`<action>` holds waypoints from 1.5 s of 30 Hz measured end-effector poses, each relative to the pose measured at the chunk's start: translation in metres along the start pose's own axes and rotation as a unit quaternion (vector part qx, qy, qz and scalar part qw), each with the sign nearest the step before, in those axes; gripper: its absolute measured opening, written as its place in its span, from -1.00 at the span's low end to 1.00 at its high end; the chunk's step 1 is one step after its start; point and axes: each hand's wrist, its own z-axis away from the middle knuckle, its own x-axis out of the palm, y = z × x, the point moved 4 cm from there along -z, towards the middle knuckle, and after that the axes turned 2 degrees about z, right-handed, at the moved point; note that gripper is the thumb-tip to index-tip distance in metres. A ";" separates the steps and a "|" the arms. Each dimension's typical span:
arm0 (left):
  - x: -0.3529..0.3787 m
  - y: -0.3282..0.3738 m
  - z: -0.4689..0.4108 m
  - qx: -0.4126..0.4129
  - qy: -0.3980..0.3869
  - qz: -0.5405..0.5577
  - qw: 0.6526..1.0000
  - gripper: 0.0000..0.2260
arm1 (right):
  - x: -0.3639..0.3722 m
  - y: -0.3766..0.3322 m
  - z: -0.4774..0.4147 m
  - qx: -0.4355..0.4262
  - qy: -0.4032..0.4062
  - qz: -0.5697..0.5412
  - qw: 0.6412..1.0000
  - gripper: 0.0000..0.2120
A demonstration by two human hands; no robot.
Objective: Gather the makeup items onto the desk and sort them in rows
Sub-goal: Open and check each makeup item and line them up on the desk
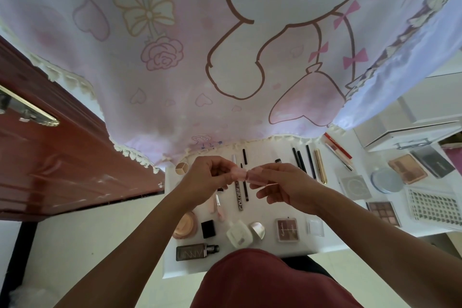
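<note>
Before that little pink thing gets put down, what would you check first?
1. Both hands grip it: left hand and right hand pinch the pink item between them. Ok.
2. Its cap fully on: cannot tell.
3. Bare spot on the desk below the hands: ok.
4. Back row tidy: black pencils lie side by side. Ok.
5. Front row straight: white bottle lies askew. Not ok.
</note>
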 end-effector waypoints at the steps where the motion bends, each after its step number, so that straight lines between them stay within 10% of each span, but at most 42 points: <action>1: 0.000 0.001 0.000 0.001 0.000 0.002 1.000 -0.89 | 0.000 0.000 -0.001 0.007 0.003 0.005 1.000 -0.71; 22: 0.003 -0.020 -0.017 -0.078 0.014 0.043 0.996 -0.96 | -0.013 0.003 -0.013 -0.175 0.105 0.189 0.961 -0.82; 29: 0.010 -0.008 -0.021 -0.048 -0.022 0.049 0.997 -0.88 | -0.024 0.012 -0.011 -0.024 0.009 0.034 0.999 -0.71; 45: 0.039 -0.016 -0.048 -0.087 0.013 0.036 0.995 -0.94 | -0.052 0.021 -0.023 -0.137 0.080 0.205 0.966 -0.79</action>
